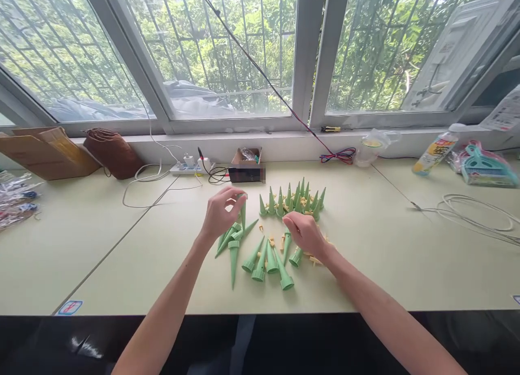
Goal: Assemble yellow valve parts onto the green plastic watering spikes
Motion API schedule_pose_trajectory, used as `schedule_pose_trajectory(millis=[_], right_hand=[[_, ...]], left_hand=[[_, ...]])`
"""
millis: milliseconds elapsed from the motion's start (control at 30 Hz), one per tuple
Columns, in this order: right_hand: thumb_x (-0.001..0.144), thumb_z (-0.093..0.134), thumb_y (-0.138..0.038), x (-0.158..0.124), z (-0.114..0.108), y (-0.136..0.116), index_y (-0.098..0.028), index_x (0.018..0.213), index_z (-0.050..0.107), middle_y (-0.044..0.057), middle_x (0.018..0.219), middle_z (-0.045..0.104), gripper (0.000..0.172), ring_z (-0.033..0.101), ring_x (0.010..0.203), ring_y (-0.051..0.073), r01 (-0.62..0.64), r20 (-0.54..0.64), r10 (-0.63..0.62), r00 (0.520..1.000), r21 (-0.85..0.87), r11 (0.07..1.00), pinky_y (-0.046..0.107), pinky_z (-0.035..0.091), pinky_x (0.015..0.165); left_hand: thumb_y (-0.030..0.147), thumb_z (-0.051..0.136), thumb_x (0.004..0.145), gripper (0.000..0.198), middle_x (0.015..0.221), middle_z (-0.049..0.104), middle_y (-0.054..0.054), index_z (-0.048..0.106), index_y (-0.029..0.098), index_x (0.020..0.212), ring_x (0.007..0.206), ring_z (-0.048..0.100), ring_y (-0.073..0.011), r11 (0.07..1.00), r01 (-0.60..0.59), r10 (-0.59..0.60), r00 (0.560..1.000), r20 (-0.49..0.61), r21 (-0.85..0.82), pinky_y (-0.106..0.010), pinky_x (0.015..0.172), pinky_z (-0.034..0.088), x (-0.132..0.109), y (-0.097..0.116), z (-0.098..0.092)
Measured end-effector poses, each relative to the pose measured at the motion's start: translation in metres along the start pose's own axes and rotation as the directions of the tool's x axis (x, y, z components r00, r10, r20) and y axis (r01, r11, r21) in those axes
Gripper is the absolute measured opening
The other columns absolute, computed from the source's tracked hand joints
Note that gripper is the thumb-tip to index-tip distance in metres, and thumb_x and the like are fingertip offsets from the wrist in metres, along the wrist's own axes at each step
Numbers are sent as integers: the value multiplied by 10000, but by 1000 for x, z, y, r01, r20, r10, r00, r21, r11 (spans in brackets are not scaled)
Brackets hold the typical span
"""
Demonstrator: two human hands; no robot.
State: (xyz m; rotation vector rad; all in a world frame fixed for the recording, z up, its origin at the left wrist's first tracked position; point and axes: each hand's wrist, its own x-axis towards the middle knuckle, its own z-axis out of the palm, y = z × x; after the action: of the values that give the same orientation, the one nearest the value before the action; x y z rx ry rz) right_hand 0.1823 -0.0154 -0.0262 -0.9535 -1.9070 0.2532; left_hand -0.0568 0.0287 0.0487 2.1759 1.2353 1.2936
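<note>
My left hand (223,213) pinches a green plastic watering spike (243,215) by its wide end, with its point down. Below that hand lie several more green spikes (233,261) on their sides. My right hand (305,233) is closed, and its fingertips hide whatever it may hold. It hovers near another lying spike (287,245) and small yellow plastic pieces (316,260). Just beyond, a cluster of spikes (280,201) stands points up, with yellow pieces among them. More spikes (271,262) lie in front, between my two arms.
A small open box (247,172) and a power strip (189,168) sit against the window ledge. A loose white cable (140,204) crosses the left side. To the right are a spray bottle (437,150), a teal dustpan (487,166) and a coiled cable (467,215).
</note>
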Motion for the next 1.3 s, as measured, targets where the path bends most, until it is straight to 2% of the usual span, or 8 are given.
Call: schedule_pose_trajectory(millis=[167,267,333,600,733,900,1133,1300], right_hand=[[1060,247,-402,8,-22,2,-187,727,562,57,669,598,506,525,575,149,21,-55,-25,998,-66,998,272,395,558],[1058,258,-402,8,-27,1,-185,745,574,44,647,587,495,508,559,146,-1,10,2,1000,-79,997,271,391,551],[1056,271,-408,6,-25,0,-180,766,590,45,657,595,488,516,571,146,-16,44,20,999,-79,997,271,398,564],[953,568,-416,-7,-15,-10,-172,859,644,19,699,625,272,494,545,123,-103,134,119,984,-124,987,263,378,559],[934,581,-304,-11,-14,-15,-179,762,617,-4,638,600,216,503,545,119,-143,168,155,974,-85,986,257,378,565],[916,584,-259,-14,-12,-16,-183,703,588,-15,602,572,227,483,527,115,-152,184,163,969,-76,986,258,360,550],[888,593,-214,-14,-14,-14,-176,712,587,-30,585,525,180,425,522,109,-214,141,216,966,-23,976,250,355,536],[905,581,-220,-15,-16,-16,-176,729,598,-26,594,530,182,419,523,108,-223,154,222,963,-11,975,249,349,537]], left_hand=[[381,618,884,228,957,644,-86,644,155,869,818,632,-167,950,-56,88,992,92,-308,-290,704,591,14,2,45],[395,643,876,251,1018,643,-109,632,147,836,786,635,-157,872,34,41,989,141,-488,-267,641,581,8,2,63],[400,647,876,265,1046,651,-115,625,145,806,778,638,-154,842,92,2,985,174,-531,-253,613,565,1,2,70],[407,632,892,266,1019,693,-106,646,151,821,804,656,-172,818,192,-86,973,215,-542,-279,668,553,-20,4,74],[383,637,898,245,1016,697,-110,651,150,822,890,663,-195,807,182,-84,977,195,-562,-294,744,555,-23,7,76],[363,618,919,217,1184,669,-137,667,157,967,1035,679,-256,750,224,-97,968,232,-623,-355,846,574,-27,9,80],[362,656,897,232,1195,650,-121,660,166,1021,930,716,-228,699,255,-113,962,250,-668,-374,855,576,-28,9,83],[352,655,899,210,947,678,-56,653,167,997,796,686,-171,727,281,-148,955,257,-627,-297,753,560,-29,6,85]])
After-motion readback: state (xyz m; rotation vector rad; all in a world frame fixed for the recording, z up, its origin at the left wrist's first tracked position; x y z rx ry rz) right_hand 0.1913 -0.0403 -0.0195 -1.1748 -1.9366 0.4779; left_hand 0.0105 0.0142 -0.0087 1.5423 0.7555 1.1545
